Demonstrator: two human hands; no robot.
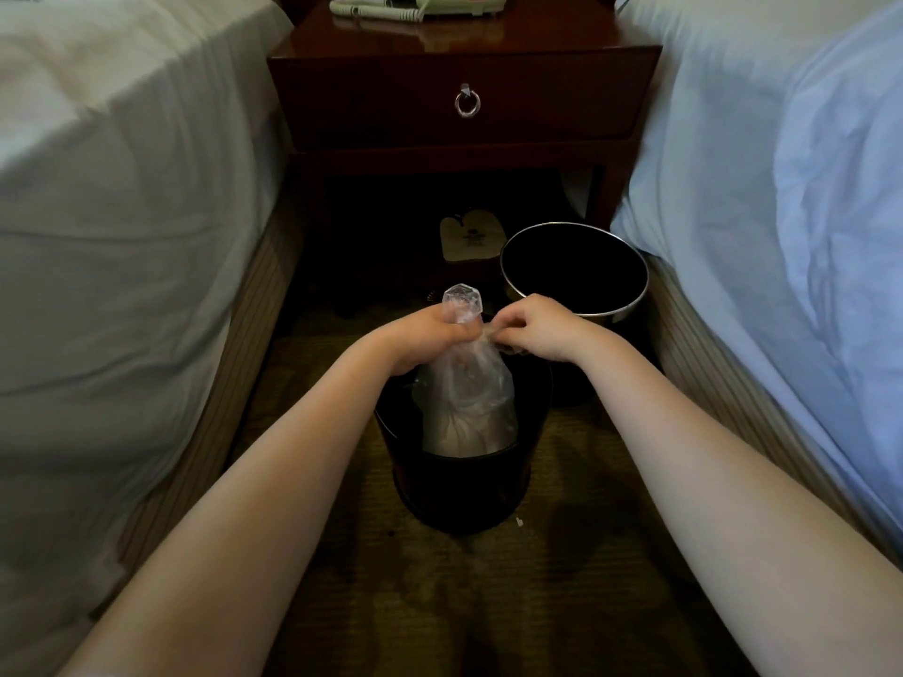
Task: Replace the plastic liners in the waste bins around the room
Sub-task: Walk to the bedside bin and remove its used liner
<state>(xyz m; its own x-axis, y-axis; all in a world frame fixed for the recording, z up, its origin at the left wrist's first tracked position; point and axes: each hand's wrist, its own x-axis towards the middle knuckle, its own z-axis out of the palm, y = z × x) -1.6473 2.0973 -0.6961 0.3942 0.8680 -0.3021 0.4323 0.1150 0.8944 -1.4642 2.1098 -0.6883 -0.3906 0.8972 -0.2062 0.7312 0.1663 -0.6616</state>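
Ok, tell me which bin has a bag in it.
The nearer bin, under both hands: a clear plastic bag stands in it, its neck gripped by the left hand and pinched by the right hand. The shiny-rimmed bin beyond looks dark inside.

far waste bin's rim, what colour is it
Shiny silver rim on the round black waste bin; head view.

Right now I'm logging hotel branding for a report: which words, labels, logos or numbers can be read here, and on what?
No text here is legible.
Slippers under the nightstand: a dark printed mark, too blurred to read.
Telephone on the nightstand: an orange patch, with no readable writing.
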